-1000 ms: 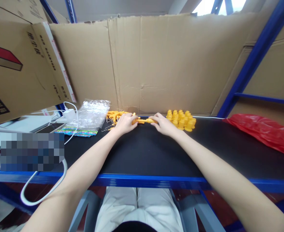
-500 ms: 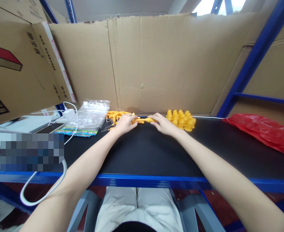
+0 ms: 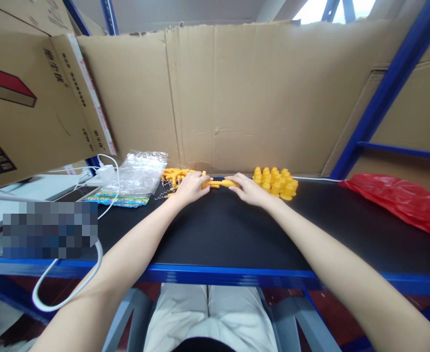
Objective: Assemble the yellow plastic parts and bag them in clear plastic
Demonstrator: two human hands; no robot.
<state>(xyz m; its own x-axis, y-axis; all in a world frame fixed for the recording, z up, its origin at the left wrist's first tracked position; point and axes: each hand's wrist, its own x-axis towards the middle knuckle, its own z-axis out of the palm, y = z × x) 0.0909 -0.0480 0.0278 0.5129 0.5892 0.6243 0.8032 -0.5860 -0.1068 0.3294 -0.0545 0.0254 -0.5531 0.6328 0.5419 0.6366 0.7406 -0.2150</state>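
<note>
Between my hands, low over the black table, lies a thin yellow-orange plastic piece, its kind too small to make out. Fingers of my left hand are closed on its left end. My right hand has fingers and thumb closed round its right end. Behind and left of my left hand is a loose pile of yellow-orange branching plastic pieces, with small metal chains beside it. Several yellow knobbed pieces stand in a close group just right of my right hand.
A clear plastic bag and a white charger with cables lie on the left. A red plastic bag is at the right. Cardboard walls the back; a blue rail edges the table in front.
Both hands keep almost the same place and grip on the yellow piece. The whole view has shifted very slightly.
</note>
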